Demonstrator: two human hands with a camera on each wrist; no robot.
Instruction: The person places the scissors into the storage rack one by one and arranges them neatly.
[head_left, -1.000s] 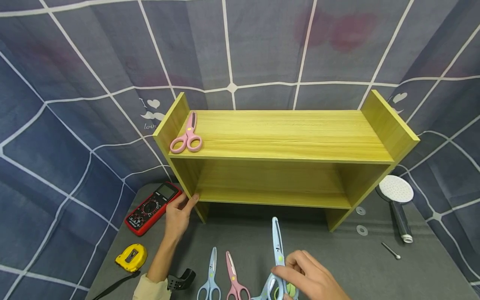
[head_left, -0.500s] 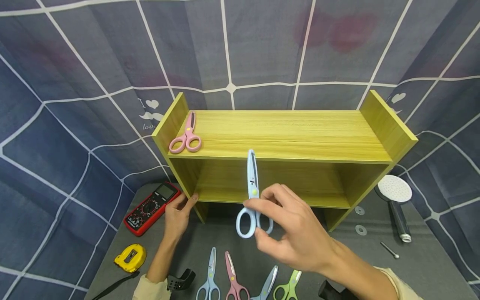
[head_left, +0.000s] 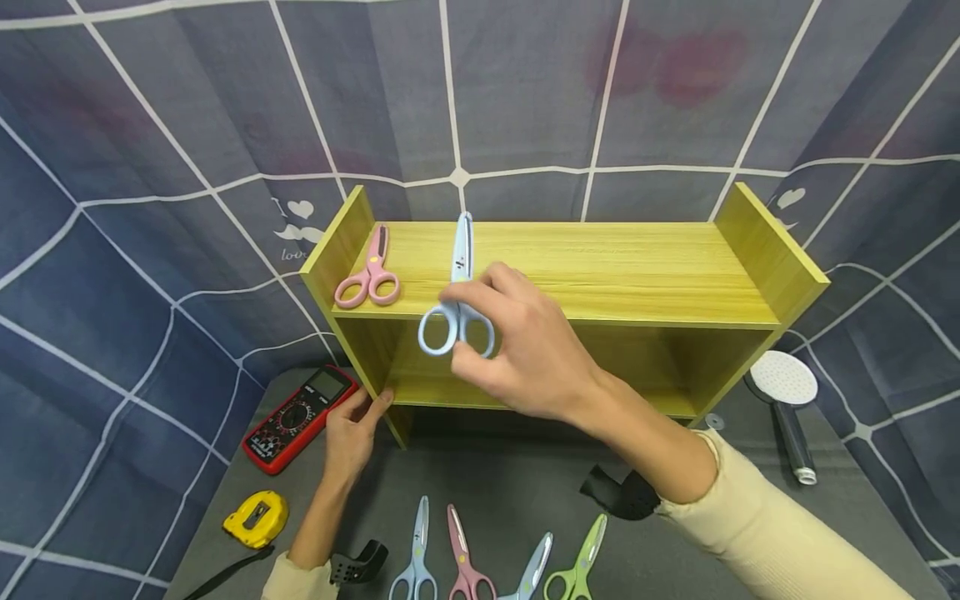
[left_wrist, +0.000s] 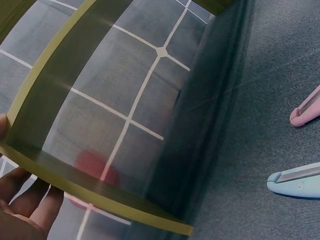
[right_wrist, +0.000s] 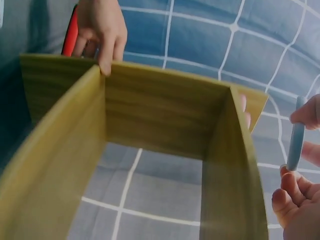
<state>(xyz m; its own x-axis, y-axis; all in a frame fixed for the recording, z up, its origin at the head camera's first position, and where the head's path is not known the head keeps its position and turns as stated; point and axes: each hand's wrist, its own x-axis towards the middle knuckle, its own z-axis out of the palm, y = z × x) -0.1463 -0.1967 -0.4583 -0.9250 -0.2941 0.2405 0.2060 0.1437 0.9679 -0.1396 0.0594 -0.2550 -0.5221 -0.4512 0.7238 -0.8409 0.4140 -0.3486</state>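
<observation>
My right hand (head_left: 528, 346) pinches light blue scissors (head_left: 461, 258) by the handles, blades up, overlapping the upper board of the yellow wooden shelf (head_left: 622, 275) in the head view. The right wrist view shows one handle loop (right_wrist: 296, 145) edge-on between thumb and fingers. My left hand (head_left: 350, 437) grips the lower left side panel; in the left wrist view its fingers (left_wrist: 37, 202) lie along the panel's outer side. Pink scissors (head_left: 376, 265) rest on the upper board against the left panel.
Several scissors lie in front: light blue (head_left: 420, 533), pink (head_left: 461, 542), another blue (head_left: 536, 567) and green (head_left: 588, 550). A red multimeter (head_left: 300, 417) and a yellow tape measure (head_left: 255, 517) lie left. A shower head (head_left: 783, 379) lies right. A grid-patterned curtain (head_left: 525, 100) hangs behind.
My right hand has lifted the light blue scissors from the row at the front, up and leftward to the upper board. My left hand has stayed on the side panel.
</observation>
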